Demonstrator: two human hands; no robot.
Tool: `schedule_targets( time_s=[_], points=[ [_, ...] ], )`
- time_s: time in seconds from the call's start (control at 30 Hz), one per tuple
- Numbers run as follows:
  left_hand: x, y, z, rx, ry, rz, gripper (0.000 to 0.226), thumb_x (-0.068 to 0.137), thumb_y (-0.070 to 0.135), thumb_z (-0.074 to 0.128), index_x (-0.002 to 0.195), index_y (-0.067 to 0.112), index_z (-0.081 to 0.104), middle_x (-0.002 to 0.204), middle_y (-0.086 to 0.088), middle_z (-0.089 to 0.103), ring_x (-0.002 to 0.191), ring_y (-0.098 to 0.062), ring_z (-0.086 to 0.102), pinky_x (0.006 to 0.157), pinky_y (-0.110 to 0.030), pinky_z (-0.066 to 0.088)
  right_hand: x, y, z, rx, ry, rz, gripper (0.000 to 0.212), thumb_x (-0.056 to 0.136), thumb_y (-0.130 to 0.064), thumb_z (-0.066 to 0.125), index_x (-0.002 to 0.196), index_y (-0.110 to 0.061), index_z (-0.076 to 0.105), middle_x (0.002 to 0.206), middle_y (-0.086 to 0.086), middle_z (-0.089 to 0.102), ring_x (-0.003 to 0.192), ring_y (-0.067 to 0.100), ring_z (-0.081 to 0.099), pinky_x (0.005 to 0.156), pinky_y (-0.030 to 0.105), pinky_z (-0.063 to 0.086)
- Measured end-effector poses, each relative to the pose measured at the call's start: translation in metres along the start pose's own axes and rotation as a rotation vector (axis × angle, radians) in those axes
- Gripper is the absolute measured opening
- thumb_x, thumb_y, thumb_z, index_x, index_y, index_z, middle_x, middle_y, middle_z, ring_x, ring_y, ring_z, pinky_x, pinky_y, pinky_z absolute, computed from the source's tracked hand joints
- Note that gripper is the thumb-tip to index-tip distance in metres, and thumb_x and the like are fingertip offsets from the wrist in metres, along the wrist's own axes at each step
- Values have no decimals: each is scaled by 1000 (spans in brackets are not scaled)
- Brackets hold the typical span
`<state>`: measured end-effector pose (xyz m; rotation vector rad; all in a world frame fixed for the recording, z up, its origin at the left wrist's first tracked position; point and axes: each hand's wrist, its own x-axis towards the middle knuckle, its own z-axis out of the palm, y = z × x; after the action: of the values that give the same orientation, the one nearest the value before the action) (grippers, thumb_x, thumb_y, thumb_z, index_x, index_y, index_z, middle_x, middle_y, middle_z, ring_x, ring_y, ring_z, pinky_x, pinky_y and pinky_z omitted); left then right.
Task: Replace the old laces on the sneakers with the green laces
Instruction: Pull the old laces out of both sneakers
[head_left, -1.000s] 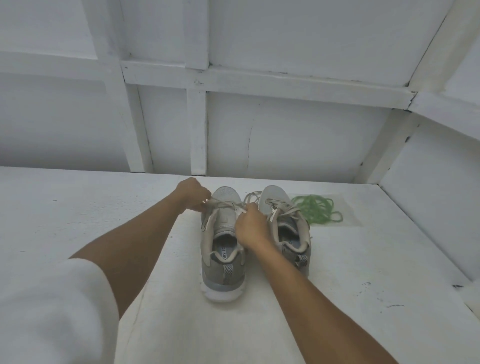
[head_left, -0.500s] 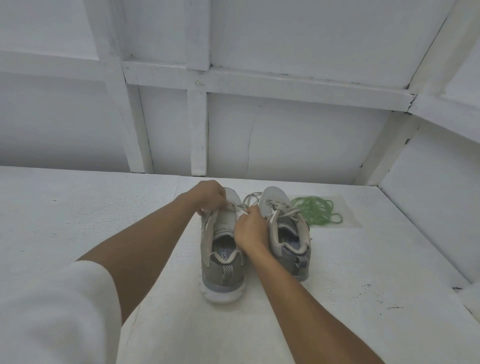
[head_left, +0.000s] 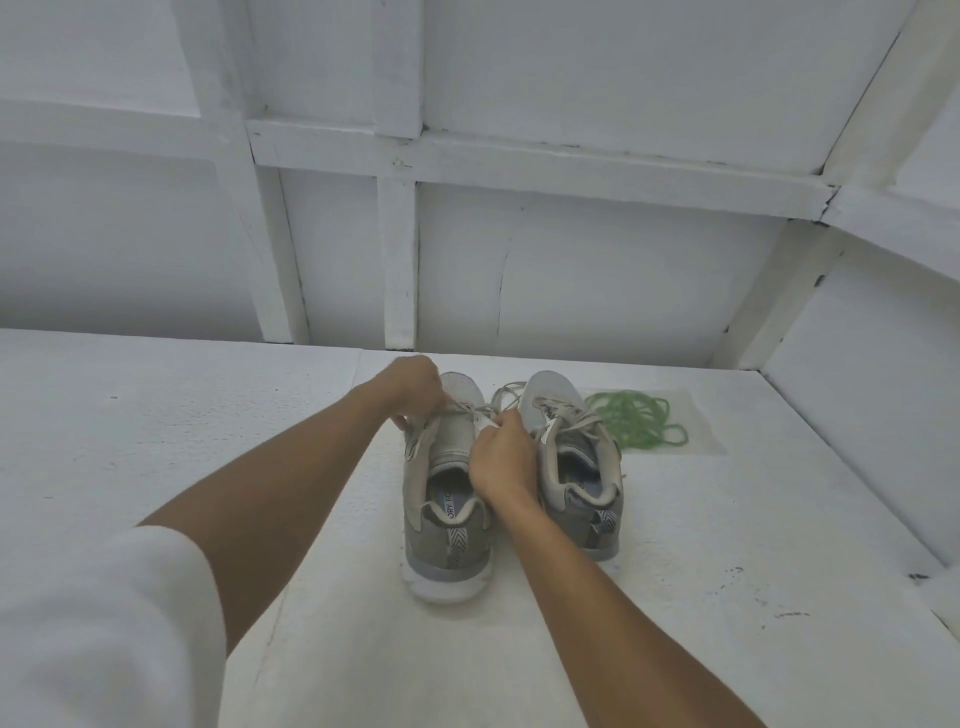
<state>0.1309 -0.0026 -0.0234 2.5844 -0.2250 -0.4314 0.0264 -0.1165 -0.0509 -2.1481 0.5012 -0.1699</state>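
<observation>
White sleeve cut off at frame edge. Left hand over front part of left sneaker, grip closed on old lace, prob. to draw it out of eyelets. Right hand pinches same lace from other side, likely as counter-pull; its fingertips hidden behind knuckles. Right sneaker just beside, own lace in place. Green laces bundled on worktop, right of shoes, within reach for later. Eyelets too small to make out.
</observation>
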Motion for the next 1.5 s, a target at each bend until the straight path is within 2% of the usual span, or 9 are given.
schedule_targets(
  time_s=[0.1, 0.17, 0.3, 0.37, 0.6, 0.8, 1.0, 1.23, 1.5],
  points=[
    [8, -18, -18, -188, 190, -158, 11, 93, 7, 49, 90, 0, 58, 92, -17, 63, 72, -29, 63, 62, -36, 59, 0, 1, 1, 20, 8, 2, 33, 99, -13, 34, 128, -7, 49, 129, 18, 55, 113, 33, 54, 74, 28, 32],
    [11, -26, -27, -51, 275, -178, 13, 90, 6, 48, 82, 2, 57, 89, -15, 61, 77, -32, 60, 64, -32, 52, 0, 2, 2, 17, 13, 1, 32, 98, -13, 35, 126, -8, 50, 128, 18, 56, 111, 33, 54, 74, 29, 33],
    [17, -10, -18, 102, 173, -10, 46, 89, 33, 60, 129, 10, 51, 124, -14, 54, 114, -34, 53, 91, -37, 47, 0, 1, 2, 25, 12, 1, 32, 98, -12, 35, 126, -8, 50, 127, 18, 56, 110, 33, 55, 73, 28, 34],
    [20, 3, -1, 278, 71, 84, 45, 83, 45, 62, 121, 22, 60, 129, -6, 53, 121, -32, 48, 100, -43, 43, -1, 1, 1, 17, 12, -1, 31, 99, -13, 35, 125, -7, 50, 127, 18, 56, 110, 33, 55, 73, 28, 32],
    [20, 11, 14, 434, 65, 79, 30, 88, 33, 58, 110, 13, 65, 115, -7, 61, 108, -30, 55, 94, -43, 48, -1, 0, 1, 17, 5, 7, 31, 99, -14, 34, 125, -7, 50, 128, 19, 55, 110, 33, 55, 74, 28, 33],
    [20, -17, -54, 448, 415, -40, 28, 92, 28, 53, 109, 6, 60, 108, -15, 60, 101, -33, 57, 86, -40, 49, -2, 0, -1, 13, 7, 9, 30, 99, -14, 32, 122, -7, 51, 123, 16, 57, 86, 26, 47, 70, 28, 33],
    [20, -10, -42, 348, 230, 111, 42, 89, 34, 64, 126, 17, 56, 126, -13, 54, 114, -32, 53, 97, -39, 45, -2, 0, -1, 12, 21, 9, 28, 99, -13, 33, 119, -5, 51, 122, 18, 58, 91, 27, 50, 70, 27, 32],
    [15, 13, 15, 349, -23, 225, 26, 88, 32, 64, 103, 13, 72, 110, -8, 67, 103, -24, 59, 88, -33, 50, 0, 2, 2, 11, 15, 3, 28, 98, -14, 35, 119, -5, 51, 123, 20, 57, 105, 34, 55, 71, 28, 31],
    [25, -29, -60, 308, 327, -3, 31, 89, 29, 59, 102, 2, 64, 105, -18, 65, 95, -34, 59, 76, -34, 48, 0, 3, 1, 21, 13, -4, 29, 99, -14, 33, 121, -7, 50, 123, 17, 57, 105, 32, 55, 73, 28, 34]
  ],
)
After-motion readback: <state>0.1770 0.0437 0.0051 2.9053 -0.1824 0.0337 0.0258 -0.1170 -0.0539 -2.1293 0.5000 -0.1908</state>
